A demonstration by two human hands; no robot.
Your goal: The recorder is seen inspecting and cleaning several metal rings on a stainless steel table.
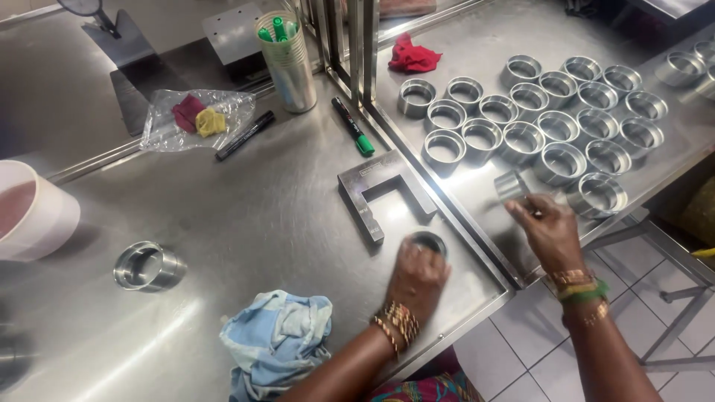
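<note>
On the steel table (246, 216) the left hand (417, 279) presses down on a short metal ring (430, 241), fingers curled over its near rim so that the ring sits flat on the tabletop just in front of a U-shaped steel gauge block (381, 192). The right hand (547, 227) reaches across to the adjoining table (477, 45) and pinches a second, smaller-looking metal ring (511, 184) between fingertips and thumb, holding it tilted just above the surface at the near edge of a large cluster of matching rings (555, 119), which stand open-side up in close rows, each hollow and showing nothing inside. A lone ring (147, 266) stands apart on the left of the near table. Behind it, a tall metal cup (289, 56) holds several green markers, while another green marker (353, 126) and a black marker (245, 135) lie loose on the table. A clear plastic bag (195, 115) holds a red piece and a yellow piece of cloth. At the left edge a white bucket (41, 216) shows a reddish-brown content. A blue cloth (277, 342) lies crumpled beside the left forearm, and a red cloth (412, 56) rests on the far table.
</note>
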